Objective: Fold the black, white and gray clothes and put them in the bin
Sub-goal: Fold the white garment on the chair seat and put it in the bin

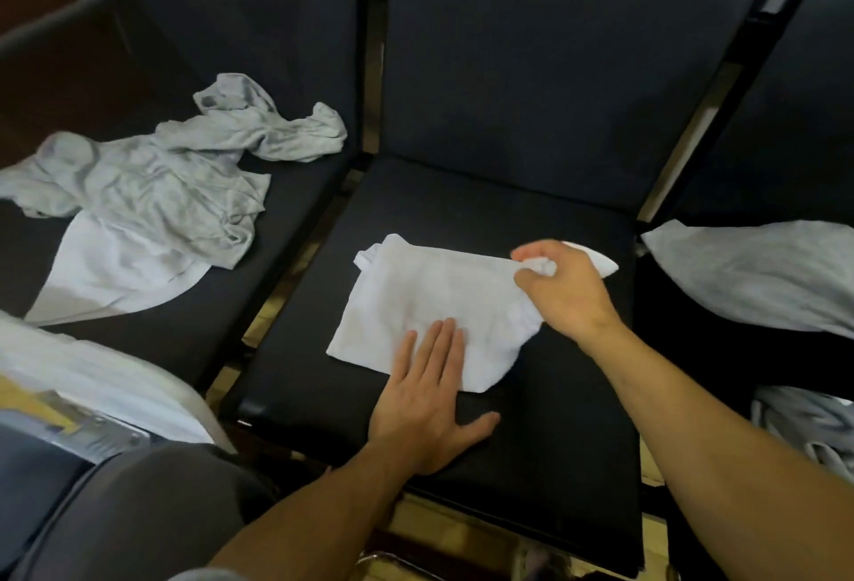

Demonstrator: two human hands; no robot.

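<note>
A white garment [430,298], partly folded into a rough rectangle, lies on the black seat of the middle chair [554,418]. My left hand [427,400] presses flat on its near edge, fingers straight. My right hand [561,287] pinches the garment's right end, bunching the cloth between thumb and fingers; a white tip pokes out behind the hand. A crumpled gray garment [161,169] sprawls over the left chair's seat, with a white piece [111,275] under its near side. Another gray garment [762,280] lies on the right chair. No bin is in view.
Three black padded chairs stand side by side with narrow gaps showing wooden floor. A white cloth or bag edge [106,377] sits at the lower left. More gray fabric [813,423] bunches at the right edge, below the right chair's seat.
</note>
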